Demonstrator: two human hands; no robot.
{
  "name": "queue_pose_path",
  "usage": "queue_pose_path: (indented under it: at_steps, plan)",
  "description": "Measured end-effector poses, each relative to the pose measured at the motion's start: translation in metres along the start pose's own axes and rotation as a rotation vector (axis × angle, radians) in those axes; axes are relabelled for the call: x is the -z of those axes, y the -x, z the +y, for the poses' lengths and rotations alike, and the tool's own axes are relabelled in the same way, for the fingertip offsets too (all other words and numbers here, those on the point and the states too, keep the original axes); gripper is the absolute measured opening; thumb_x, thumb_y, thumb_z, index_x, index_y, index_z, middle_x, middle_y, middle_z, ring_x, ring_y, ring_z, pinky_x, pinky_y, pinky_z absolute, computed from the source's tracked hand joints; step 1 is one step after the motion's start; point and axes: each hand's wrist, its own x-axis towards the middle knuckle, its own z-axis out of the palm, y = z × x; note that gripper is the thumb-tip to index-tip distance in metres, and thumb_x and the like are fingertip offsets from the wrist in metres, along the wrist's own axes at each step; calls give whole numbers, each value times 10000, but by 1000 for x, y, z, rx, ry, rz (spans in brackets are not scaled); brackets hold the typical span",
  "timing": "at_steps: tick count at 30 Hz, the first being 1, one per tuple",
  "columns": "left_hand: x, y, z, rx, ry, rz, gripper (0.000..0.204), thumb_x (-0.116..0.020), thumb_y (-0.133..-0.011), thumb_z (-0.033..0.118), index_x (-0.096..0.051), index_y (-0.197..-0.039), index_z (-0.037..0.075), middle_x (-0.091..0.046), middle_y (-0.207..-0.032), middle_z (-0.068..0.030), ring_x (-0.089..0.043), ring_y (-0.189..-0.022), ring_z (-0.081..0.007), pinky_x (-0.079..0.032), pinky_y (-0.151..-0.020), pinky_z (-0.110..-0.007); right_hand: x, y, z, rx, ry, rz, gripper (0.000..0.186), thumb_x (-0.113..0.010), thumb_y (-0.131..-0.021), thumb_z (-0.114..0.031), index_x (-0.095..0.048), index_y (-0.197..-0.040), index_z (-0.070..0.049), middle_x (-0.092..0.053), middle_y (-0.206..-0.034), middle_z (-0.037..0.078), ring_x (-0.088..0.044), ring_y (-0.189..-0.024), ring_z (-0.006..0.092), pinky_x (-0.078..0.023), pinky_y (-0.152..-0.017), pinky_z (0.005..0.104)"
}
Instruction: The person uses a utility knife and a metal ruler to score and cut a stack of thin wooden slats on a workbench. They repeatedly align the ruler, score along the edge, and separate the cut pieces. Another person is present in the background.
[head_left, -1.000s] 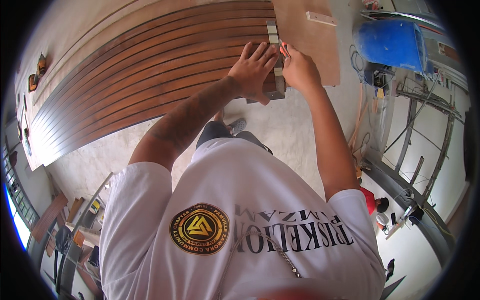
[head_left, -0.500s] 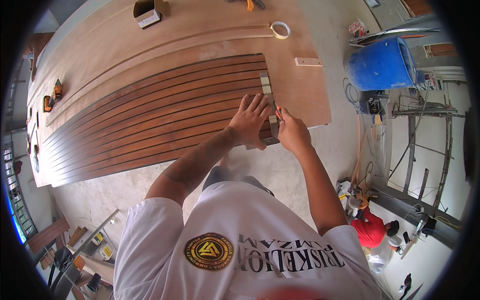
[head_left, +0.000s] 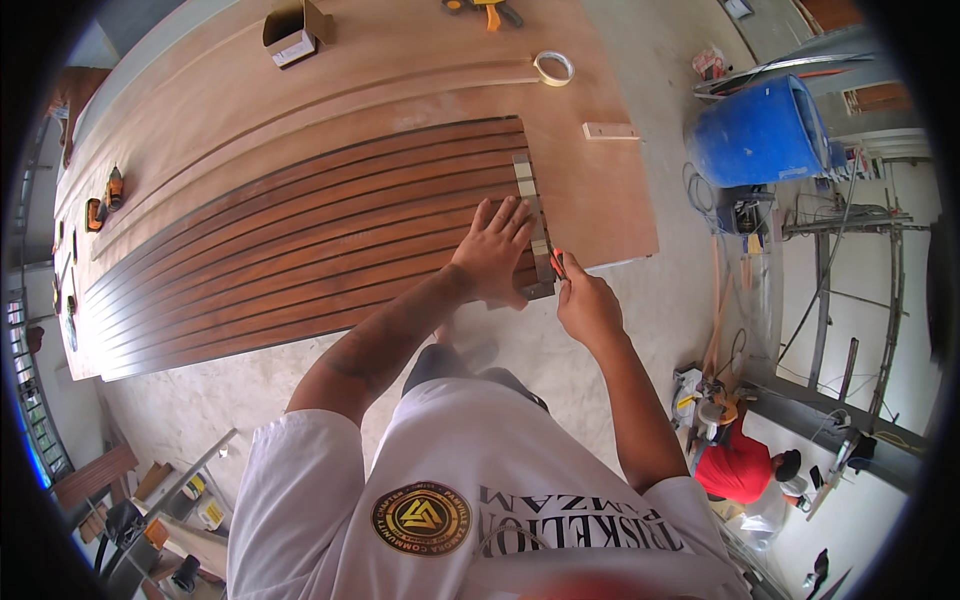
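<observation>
A brown slatted wood panel (head_left: 330, 225) with dark grooves lies across the worktable. My left hand (head_left: 490, 250) presses flat near its right end, fingers spread. Along that end runs a straight strip (head_left: 527, 185) with pale and grey sections, partly hidden under my left fingers. My right hand (head_left: 588, 305) is closed round an orange-red utility knife (head_left: 558, 264), just off the panel's near right corner. The knife's tip is at the panel's end edge; its blade is too small to make out.
On the plywood tabletop (head_left: 600, 200) are a tape roll (head_left: 554, 68), a short wood block (head_left: 610, 131), an open carton (head_left: 293, 40), a yellow-black tool (head_left: 485, 12) and cordless drills (head_left: 108, 195). A blue barrel (head_left: 755, 130) lies to the right. A person in red (head_left: 738, 465) works at the lower right.
My right hand has drawn the utility knife toward me along the panel's end edge. My left hand stays pressed on the panel, and the whole view has shifted slightly.
</observation>
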Motion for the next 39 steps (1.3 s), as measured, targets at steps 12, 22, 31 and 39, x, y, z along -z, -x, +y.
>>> queue_pose_path:
  at_steps: [12,22,31,39]
  plan:
    - [-3,-1,0,-2,-23,-5,1342,-884,-597,653,-320,-1634,15,-245,-1734,-209,-149,-1637,-382,-84,-1319,-610,-5,23,10,28,20,-13,536,-573,-1012,-122,-509,-1542,-85,-738,-858,226,-723,-826,440,-562,-758,553]
    - [-10,-3,-1,-5,15,43,1387,-919,-530,612,-324,-1623,-1,-268,-1718,-224,-173,-1628,-402,-85,-1310,-623,-9,30,15,30,46,-30,526,-581,-1005,-108,-522,-1525,-47,-736,-847,215,-727,-812,424,-566,-751,535]
    - [-10,-5,-2,-9,-28,2,1397,-922,-527,619,-323,-1621,-10,-265,-1714,-232,-163,-1628,-412,-81,-1306,-639,9,89,53,-87,202,-321,552,-608,-993,-111,-528,-1539,-120,-747,-981,206,-721,-885,423,-571,-784,525]
    - [-4,-5,-1,-32,10,28,1420,-937,-517,619,-308,-1619,-18,-262,-1711,-241,-163,-1626,-427,-88,-1295,-657,44,-12,7,151,-244,282,483,-599,-1026,-167,-537,-1504,-138,-744,-1003,216,-724,-924,425,-569,-805,537]
